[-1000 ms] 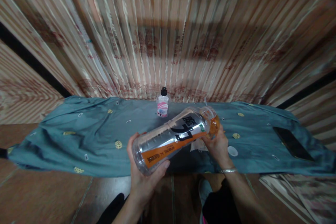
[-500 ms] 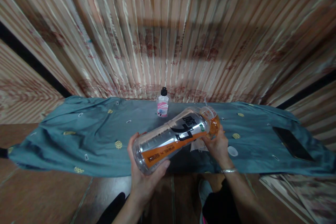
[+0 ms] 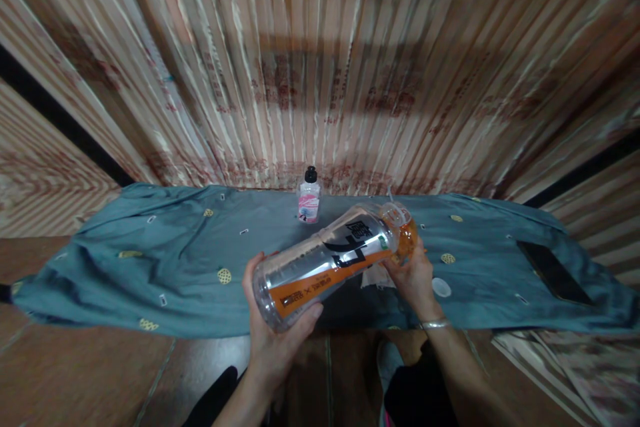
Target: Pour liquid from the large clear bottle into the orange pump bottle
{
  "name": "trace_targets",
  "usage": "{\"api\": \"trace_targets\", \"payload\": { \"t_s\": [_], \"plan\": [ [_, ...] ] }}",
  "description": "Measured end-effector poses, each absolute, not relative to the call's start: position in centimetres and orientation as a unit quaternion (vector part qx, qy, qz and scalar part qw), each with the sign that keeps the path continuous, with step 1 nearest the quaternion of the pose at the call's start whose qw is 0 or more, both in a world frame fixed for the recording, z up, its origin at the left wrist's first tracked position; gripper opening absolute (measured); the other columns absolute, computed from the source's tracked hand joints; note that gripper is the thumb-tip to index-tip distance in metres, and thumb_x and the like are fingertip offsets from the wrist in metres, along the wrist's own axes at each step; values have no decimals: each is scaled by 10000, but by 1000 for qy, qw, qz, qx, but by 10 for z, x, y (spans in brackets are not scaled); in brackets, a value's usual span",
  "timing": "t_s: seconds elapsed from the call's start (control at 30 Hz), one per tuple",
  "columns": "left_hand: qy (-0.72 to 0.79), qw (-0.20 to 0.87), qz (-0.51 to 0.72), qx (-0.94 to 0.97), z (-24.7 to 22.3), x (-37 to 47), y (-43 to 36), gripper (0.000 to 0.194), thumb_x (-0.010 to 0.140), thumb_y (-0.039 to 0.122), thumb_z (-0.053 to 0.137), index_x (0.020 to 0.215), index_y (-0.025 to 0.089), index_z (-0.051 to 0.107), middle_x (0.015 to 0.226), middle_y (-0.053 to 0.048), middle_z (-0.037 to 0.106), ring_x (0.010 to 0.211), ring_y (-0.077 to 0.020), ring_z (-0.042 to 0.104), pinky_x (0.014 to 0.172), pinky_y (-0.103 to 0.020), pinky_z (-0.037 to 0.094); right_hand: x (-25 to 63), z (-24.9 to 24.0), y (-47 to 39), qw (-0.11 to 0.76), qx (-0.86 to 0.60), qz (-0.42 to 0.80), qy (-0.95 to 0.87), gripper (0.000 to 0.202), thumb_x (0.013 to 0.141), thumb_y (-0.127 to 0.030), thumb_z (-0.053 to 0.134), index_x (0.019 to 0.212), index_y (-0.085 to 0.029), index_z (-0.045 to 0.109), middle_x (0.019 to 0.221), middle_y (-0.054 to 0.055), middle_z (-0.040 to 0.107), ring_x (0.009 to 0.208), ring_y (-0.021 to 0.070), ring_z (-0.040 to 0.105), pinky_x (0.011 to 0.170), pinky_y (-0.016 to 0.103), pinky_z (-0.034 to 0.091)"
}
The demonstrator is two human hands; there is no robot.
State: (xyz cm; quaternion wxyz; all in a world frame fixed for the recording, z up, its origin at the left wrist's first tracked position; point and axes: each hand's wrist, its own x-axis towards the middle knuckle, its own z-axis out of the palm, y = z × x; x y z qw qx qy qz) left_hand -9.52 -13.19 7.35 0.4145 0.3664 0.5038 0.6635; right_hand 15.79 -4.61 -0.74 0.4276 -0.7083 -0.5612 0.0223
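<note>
A large clear bottle [image 3: 320,267] with an orange and silver label lies tilted in the air, its base at the lower left and its mouth at the upper right. My left hand [image 3: 277,340] is wrapped round its base end. With my right hand [image 3: 415,277] I grip a small clear container [image 3: 406,237] of orange liquid, which meets the bottle's mouth. A thin straw or stick rises from that container. Beneath them a white tissue [image 3: 377,277] is partly hidden. Near my right wrist lies a round whitish lid [image 3: 441,287].
A small bottle [image 3: 309,203] with a black cap and pink label stands at the back of the cloth-covered table [image 3: 190,247]. A dark phone [image 3: 553,272] lies on the right. Patterned curtains [image 3: 320,80] hang behind.
Both hands keep their holds, and the bottle and container stay together at nearly the same tilt. The view has shifted very slightly.
</note>
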Motion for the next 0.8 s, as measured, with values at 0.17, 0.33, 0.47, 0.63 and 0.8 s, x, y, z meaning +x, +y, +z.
{"api": "trace_targets", "payload": {
  "t_s": [0.17,0.33,0.47,0.63,0.8],
  "plan": [
    [506,419,662,362,74,-95,-132,945,594,306,890,1399,284,395,1350,-85,605,1150,-263,679,970,-377,576,159,-11,-46,424,-711,12,-560,924,740,-776,597,1372,-109,494,1095,184,747,926,335,744,750,410,585],
    [499,417,666,366,73,-95,-132,942,591,291,889,1393,288,394,1367,-91,593,1168,-268,671,972,-381,575,160,-13,-45,421,-714,0,-560,950,736,-811,578,1373,-111,495,1100,193,746,922,336,743,752,408,584],
    [499,414,667,367,72,-95,-132,925,592,281,887,1382,281,405,1361,-93,601,1171,-278,673,973,-389,579,160,-12,-45,420,-716,4,-558,967,725,-829,571,1377,-120,494,1108,186,744,936,336,739,763,414,584],
    [498,424,663,364,72,-95,-132,936,600,288,886,1394,293,390,1375,-75,592,1180,-251,668,991,-354,568,159,-10,-45,415,-721,9,-554,996,715,-855,556,1372,-108,506,1105,196,741,940,339,736,787,423,585],
    [503,422,663,360,73,-94,-132,939,589,295,888,1390,294,397,1370,-77,600,1188,-266,667,992,-373,570,158,-9,-45,423,-717,1,-554,1017,714,-876,537,1367,-96,510,1119,210,735,958,348,733,797,432,587]
  ]
}}
